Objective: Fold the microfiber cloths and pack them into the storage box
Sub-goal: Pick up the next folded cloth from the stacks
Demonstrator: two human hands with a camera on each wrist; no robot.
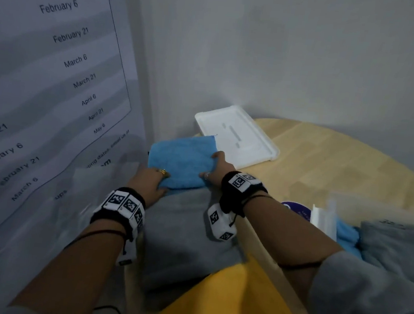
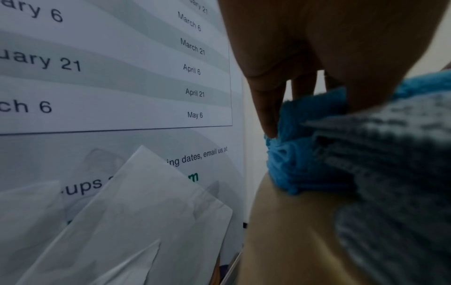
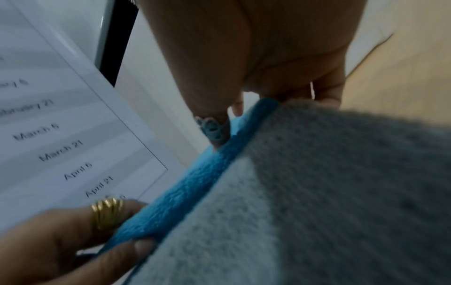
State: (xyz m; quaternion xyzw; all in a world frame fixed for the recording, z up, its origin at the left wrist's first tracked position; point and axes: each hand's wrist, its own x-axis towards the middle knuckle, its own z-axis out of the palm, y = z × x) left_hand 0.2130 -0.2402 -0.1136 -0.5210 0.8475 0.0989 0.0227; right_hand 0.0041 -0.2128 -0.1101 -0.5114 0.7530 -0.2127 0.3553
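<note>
A folded blue microfiber cloth lies on top of a grey cloth near the wall. My left hand pinches its near left corner, thumb below and ringed finger on top. My right hand grips the cloth's right edge. The left wrist view shows fingers on the blue cloth above the grey cloth. In the right wrist view the blue cloth is a thin band over the grey cloth. A translucent storage box at the right holds blue and grey cloths.
The box's white lid lies flat on the wooden table behind the blue cloth. A yellow cloth sits at the near edge. A large printed poster covers the wall on the left. A purple item lies by the box.
</note>
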